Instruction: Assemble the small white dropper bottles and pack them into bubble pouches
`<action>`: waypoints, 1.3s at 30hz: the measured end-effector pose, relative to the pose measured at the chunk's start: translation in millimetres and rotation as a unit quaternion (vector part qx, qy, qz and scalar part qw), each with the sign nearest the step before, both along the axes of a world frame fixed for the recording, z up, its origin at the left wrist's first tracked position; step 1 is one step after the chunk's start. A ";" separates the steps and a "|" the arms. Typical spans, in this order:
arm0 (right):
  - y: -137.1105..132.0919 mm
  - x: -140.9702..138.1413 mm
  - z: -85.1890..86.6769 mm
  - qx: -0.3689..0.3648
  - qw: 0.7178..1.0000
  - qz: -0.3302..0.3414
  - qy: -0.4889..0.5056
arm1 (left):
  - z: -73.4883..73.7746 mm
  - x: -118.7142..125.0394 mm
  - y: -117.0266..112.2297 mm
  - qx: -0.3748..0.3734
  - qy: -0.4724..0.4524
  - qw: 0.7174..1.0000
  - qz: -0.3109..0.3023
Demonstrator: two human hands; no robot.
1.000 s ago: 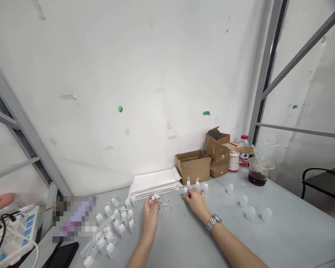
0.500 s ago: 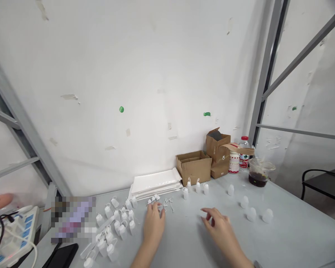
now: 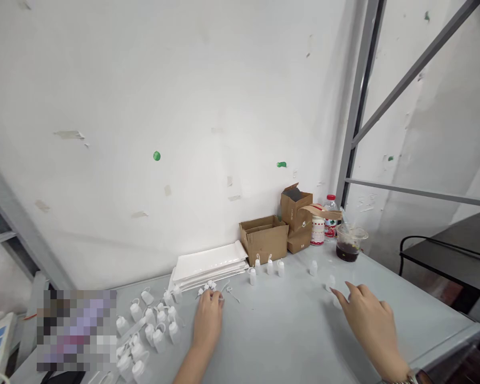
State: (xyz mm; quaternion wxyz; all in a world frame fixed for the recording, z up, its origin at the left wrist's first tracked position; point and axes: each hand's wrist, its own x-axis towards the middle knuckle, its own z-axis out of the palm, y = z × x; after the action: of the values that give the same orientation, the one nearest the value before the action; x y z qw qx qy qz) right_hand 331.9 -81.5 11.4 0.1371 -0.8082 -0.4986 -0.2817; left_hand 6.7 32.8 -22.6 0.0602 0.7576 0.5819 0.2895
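Note:
My left hand (image 3: 208, 319) rests on the grey table (image 3: 288, 330), its fingertips closed on small white caps (image 3: 207, 287) near a loose white strap (image 3: 231, 290). My right hand (image 3: 370, 320) reaches to the right with its fingers apart, fingertips at small white bottles (image 3: 331, 282) standing on the table; it holds nothing. Three capped white bottles (image 3: 266, 266) stand in a row in front of a cardboard box. A cluster of several white bottles with looped caps (image 3: 152, 330) lies left of my left hand.
A stack of white sheets (image 3: 210, 261) lies by the wall. Open cardboard boxes (image 3: 264, 237) (image 3: 298, 216), a water bottle (image 3: 330, 210), a patterned cup (image 3: 316, 230) and a plastic cup of dark liquid (image 3: 348, 245) stand at the back right. A metal frame (image 3: 358, 106) rises behind them.
My right hand has moved from the three-bottle row rightward across the table to the scattered bottles. My left hand stays at the caps. The view has shifted to the right.

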 end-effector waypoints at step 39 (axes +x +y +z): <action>89.4 -165.0 20.8 -0.165 0.538 0.388 0.730 | 19.4 -5.8 6.2 -0.205 -0.647 0.731 0.075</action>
State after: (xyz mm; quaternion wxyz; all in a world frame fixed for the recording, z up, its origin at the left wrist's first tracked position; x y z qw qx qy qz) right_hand 166.8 7.9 32.1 0.4132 -0.4696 -0.5284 0.5740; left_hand 0.9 39.0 -3.3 0.5543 0.3103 0.5025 0.5864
